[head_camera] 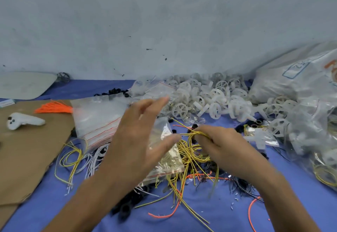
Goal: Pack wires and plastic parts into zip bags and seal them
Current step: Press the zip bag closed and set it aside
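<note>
A tangle of yellow-green wires (191, 151) lies in the middle of the blue table. My right hand (218, 144) pinches a looped bunch of these wires at its top. My left hand (138, 133) hovers open with spread fingers just left of the bunch, above a small clear zip bag (167, 160) that has a red seal line. A stack of empty zip bags (98, 120) lies to the left. White plastic wheels (209, 100) are heaped at the back.
Brown cardboard (27, 155) covers the left side, with a small white part (23, 122) and an orange wire bundle (52, 108) on it. Large filled plastic bags (300, 85) stand at the right. Black rings (131, 202), white wires (94, 158) and orange wires (253, 210) are scattered near the front.
</note>
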The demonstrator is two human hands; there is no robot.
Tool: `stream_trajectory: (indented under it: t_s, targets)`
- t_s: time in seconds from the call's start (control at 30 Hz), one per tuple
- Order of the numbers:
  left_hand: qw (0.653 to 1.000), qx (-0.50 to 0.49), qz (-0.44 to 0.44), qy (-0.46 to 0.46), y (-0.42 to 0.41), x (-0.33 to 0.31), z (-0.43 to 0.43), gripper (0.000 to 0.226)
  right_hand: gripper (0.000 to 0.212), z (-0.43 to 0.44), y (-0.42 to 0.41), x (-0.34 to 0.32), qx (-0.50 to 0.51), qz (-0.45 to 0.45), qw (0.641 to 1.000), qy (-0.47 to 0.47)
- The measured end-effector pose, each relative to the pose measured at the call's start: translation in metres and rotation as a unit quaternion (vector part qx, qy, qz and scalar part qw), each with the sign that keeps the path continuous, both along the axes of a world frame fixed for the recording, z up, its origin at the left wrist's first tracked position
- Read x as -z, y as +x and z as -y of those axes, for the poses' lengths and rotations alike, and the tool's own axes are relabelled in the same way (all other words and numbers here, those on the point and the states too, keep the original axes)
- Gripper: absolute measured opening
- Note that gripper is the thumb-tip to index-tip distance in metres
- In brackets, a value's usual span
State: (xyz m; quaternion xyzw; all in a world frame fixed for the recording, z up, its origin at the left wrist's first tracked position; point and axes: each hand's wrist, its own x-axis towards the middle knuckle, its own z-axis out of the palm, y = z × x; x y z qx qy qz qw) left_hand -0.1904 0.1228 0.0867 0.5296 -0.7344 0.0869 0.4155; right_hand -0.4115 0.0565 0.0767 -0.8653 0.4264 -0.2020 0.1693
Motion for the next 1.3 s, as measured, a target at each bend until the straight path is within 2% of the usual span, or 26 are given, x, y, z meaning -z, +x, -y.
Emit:
stream_trajectory:
  t_s: [0.03,0.1,0.17,0.27,0.37,0.5,0.63,0.77,0.87,0.9,1.0,1.1,1.3]
  targets:
    - [0.996,-0.006,0.086,-0.034,-0.008,-0.002,-0.002,0.061,0.022,-0.004,0.007,-0.001,-0.008,-0.037,0.999,-0.011]
    - [0.972,-0.029,0.228,-0.057,-0.016,0.003,-0.001,0.048,0.022,-0.011,0.017,-0.001,-0.026,-0.056,0.998,-0.014]
    - [0.954,-0.056,0.290,-0.045,-0.013,0.009,0.001,0.030,0.023,-0.018,0.023,-0.001,-0.034,-0.031,0.999,0.004]
    - [0.944,-0.059,0.322,-0.032,-0.006,0.021,0.003,0.031,0.024,-0.022,0.025,0.004,-0.041,0.011,0.998,0.051]
    - [0.947,-0.052,0.318,-0.016,0.003,0.029,0.000,0.032,0.016,-0.024,0.021,0.011,-0.054,0.045,0.994,0.089]
    - [0.962,-0.029,0.268,0.042,0.018,0.044,-0.016,0.032,0.012,-0.029,0.004,0.026,-0.061,0.058,0.993,0.088]
    - [0.964,0.000,0.241,0.110,0.021,0.065,-0.033,0.030,0.023,-0.041,-0.013,0.050,-0.070,0.048,0.992,0.094]
    - [0.968,0.081,0.136,0.194,0.024,0.084,-0.039,0.031,0.037,-0.048,-0.025,0.067,-0.070,0.084,0.985,0.136]
    - [0.976,0.054,0.006,0.210,0.035,0.093,-0.031,0.035,0.032,-0.046,-0.031,0.072,-0.054,0.090,0.983,0.148]
    - [0.980,0.027,0.018,0.195,0.040,0.096,-0.026,0.033,0.028,-0.045,-0.032,0.073,-0.053,0.090,0.981,0.161]
    - [0.966,-0.042,0.156,0.204,0.046,0.106,-0.010,0.045,0.021,-0.043,-0.028,0.076,-0.063,0.093,0.971,0.211]
    - [0.967,-0.054,0.166,0.185,0.043,0.110,0.003,0.022,0.023,-0.041,-0.013,0.081,-0.075,0.119,0.955,0.260]
    - [0.962,-0.005,0.198,0.186,0.039,0.109,0.009,0.023,0.026,-0.037,0.034,0.095,-0.039,0.203,0.916,0.344]
